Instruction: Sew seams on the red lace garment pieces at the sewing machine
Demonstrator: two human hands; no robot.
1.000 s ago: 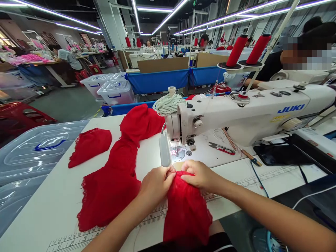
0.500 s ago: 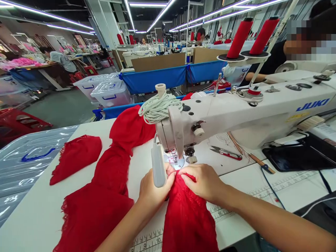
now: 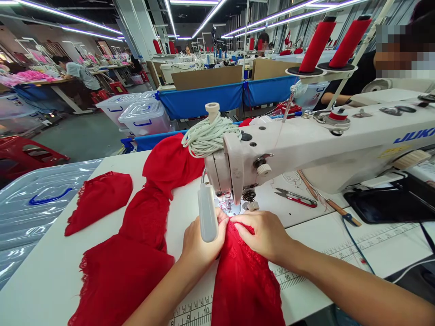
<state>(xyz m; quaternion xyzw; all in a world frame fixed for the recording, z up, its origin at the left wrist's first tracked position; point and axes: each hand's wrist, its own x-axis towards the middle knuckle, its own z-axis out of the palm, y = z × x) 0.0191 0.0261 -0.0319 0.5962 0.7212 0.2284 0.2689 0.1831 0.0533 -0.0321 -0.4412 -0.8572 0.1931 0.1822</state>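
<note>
Just in front of the needle area of a white sewing machine (image 3: 306, 136), both hands pinch the top end of a red lace-trimmed fabric piece (image 3: 246, 285). My left hand (image 3: 203, 237) is closed on its left edge, partly hidden behind a pale grey lamp-like attachment (image 3: 207, 215). My right hand (image 3: 263, 233) grips the right edge, thumb and forefinger pressed together. From there the fabric hangs down toward me over the table's printed ruler. The fingertips of both hands nearly meet, close to the presser foot.
More red fabric pieces (image 3: 125, 276) lie left on the white table (image 3: 37, 290). Thread snips (image 3: 295, 198), a wooden-handled tool (image 3: 343, 213) and a dark tablet-like device (image 3: 387, 203) lie right. Red thread cones (image 3: 317, 47) stand above; a co-worker's arm (image 3: 335, 98) is behind. Clear plastic bins (image 3: 146, 120) stand beyond.
The view has shifted slightly, so the machine appears a little farther right. Both hands keep their pinch on the red fabric in nearly the same place.
</note>
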